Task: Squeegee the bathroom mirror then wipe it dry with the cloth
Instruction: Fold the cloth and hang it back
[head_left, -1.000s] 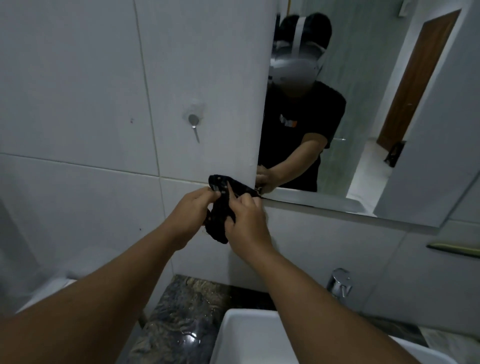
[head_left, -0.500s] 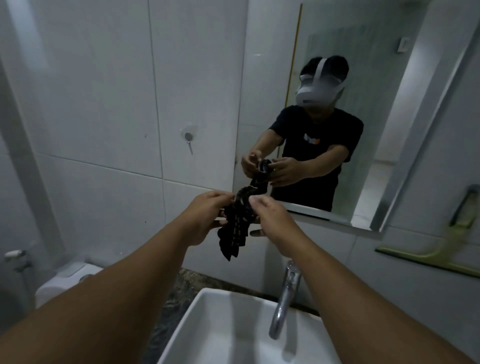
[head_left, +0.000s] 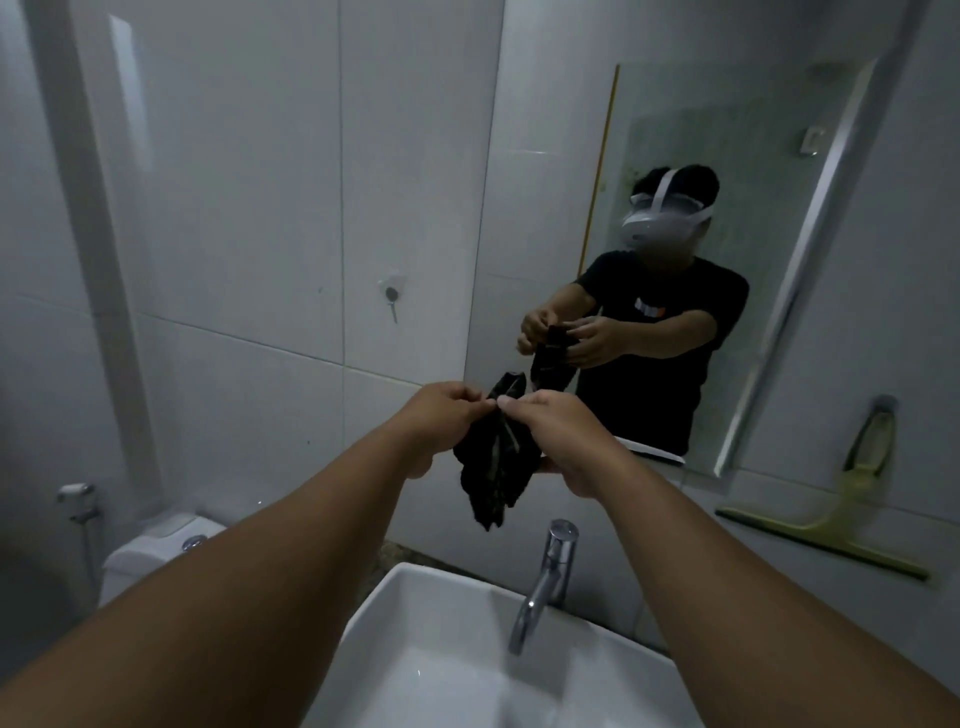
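A black cloth (head_left: 496, 457) hangs crumpled between my two hands, over the sink and in front of the mirror's lower left corner. My left hand (head_left: 441, 415) pinches its top edge from the left. My right hand (head_left: 556, 441) grips it from the right. The mirror (head_left: 753, 156) fills the upper right of the wall and reflects a person in a black shirt holding the same cloth. A yellow-green squeegee (head_left: 852, 525) hangs from a wall hook to the right of the mirror, away from both hands.
A white basin (head_left: 415, 613) with a chrome tap (head_left: 545, 577) lies directly below the cloth. A toilet cistern (head_left: 150, 551) and a spray hose fitting (head_left: 78, 499) stand at lower left. A small hook (head_left: 390, 297) is on the tiled wall.
Both hands with the cloth have moved right, from the mirror's bottom left corner to above the basin. The view has shifted right, and the squeegee has come into sight.
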